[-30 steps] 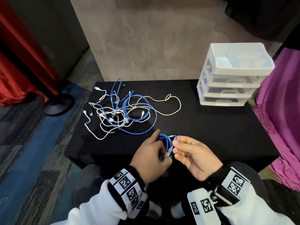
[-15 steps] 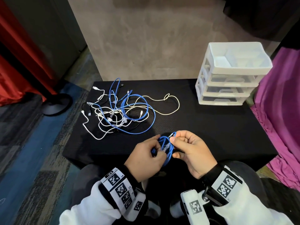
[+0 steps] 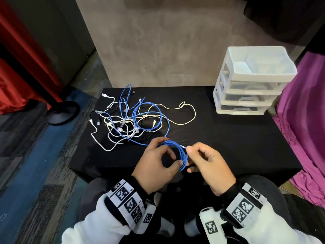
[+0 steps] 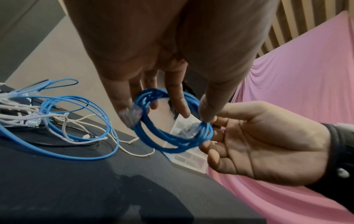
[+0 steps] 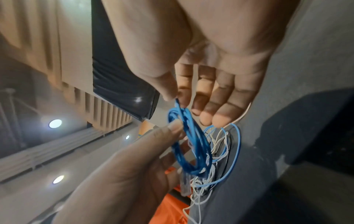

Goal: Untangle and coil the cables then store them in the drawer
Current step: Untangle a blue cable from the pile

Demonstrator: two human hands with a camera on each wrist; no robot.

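Observation:
A small coil of blue cable (image 3: 182,154) hangs above the near edge of the black table (image 3: 228,143), held between both hands. My left hand (image 3: 154,166) holds the coil (image 4: 172,128) with its fingers through the loop and its thumb on the rim. My right hand (image 3: 207,161) pinches the coil's far side (image 5: 184,121) between thumb and forefinger, other fingers spread. A clear plug (image 4: 189,128) shows on the coil. A tangle of blue, white, cream and black cables (image 3: 130,118) lies at the table's left. The white drawer unit (image 3: 249,81) stands at the back right, drawers closed.
The drawer unit's top tray (image 3: 260,62) has open compartments. A purple cloth (image 3: 306,120) hangs right of the table. A red curtain (image 3: 17,59) and a round black stand base (image 3: 61,111) are on the floor at the left.
The blue coil has widened into a clear round loop and has been raised slightly. My right hand has shifted to pinch its right rim, and my left fingers have slid through the loop.

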